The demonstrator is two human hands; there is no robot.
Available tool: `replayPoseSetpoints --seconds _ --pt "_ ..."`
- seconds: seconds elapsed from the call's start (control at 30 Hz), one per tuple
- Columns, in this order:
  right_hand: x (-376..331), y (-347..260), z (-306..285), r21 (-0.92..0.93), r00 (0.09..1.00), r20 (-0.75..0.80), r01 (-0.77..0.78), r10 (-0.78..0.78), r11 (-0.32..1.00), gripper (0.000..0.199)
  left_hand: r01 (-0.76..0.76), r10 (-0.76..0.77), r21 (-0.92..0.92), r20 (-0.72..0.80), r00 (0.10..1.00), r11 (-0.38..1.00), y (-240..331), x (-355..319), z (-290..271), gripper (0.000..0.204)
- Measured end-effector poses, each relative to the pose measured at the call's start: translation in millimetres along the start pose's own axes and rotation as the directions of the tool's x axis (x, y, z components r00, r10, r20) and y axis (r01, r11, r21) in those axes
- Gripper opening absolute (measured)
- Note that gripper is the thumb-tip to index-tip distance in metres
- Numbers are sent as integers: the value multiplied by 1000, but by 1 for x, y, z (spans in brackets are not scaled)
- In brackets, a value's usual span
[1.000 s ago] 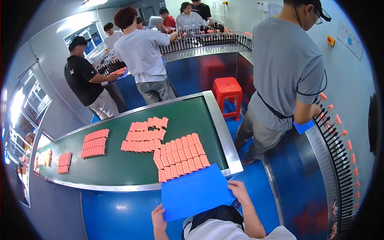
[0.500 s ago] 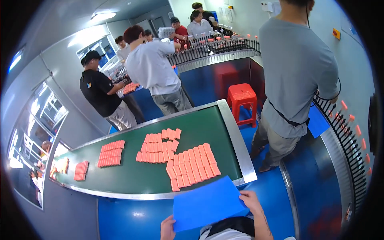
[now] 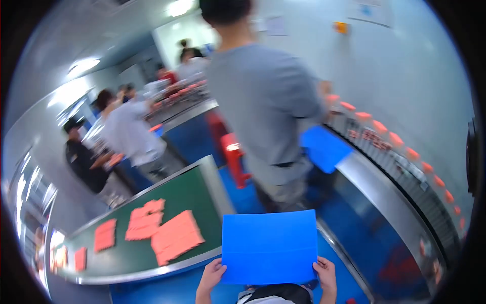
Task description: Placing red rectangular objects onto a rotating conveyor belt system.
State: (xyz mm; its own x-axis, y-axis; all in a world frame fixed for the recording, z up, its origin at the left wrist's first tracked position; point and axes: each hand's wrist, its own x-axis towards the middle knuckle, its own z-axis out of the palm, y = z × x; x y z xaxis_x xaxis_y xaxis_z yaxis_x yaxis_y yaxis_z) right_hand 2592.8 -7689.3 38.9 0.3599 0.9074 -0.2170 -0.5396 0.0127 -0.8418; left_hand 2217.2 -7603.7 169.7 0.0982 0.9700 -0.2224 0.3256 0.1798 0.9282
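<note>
A flat blue plastic sheet [image 3: 269, 245] is held level in front of my body, with nothing lying on it. My left hand [image 3: 213, 272] pinches its near left corner, thumb on top. On the near right corner my right hand [image 3: 324, 269] has the same grip. Left of the sheet, blocks of small coral-pink cylinders [image 3: 177, 236] lie in rows on a green-topped belt table [image 3: 190, 182]; motion blurs their outlines.
Ahead stands a person in a grey shirt [image 3: 260, 96] at a curving conveyor with pink pieces [image 3: 379, 126] on upright pins. Another blue sheet [image 3: 326, 148] lies by its metal edge. A red stool [image 3: 233, 162] is beside that person. More people work at the far left.
My view has swung right, so the belt table sits further left. The blue sheet has moved off the table's near edge and is now level, squarely between both hands.
</note>
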Motion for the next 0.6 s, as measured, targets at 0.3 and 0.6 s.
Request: replayPoseSetpoints --seconds 0.3,0.6 --pt "-66 -70 -225 154 765 -575 448 -289 881 30 -70 164 -196 515 841 978 73 61 308 31" --pt "-35 -49 -302 -73 316 -911 511 -266 857 29 -299 212 -3 710 671 954 85 149 510 35"
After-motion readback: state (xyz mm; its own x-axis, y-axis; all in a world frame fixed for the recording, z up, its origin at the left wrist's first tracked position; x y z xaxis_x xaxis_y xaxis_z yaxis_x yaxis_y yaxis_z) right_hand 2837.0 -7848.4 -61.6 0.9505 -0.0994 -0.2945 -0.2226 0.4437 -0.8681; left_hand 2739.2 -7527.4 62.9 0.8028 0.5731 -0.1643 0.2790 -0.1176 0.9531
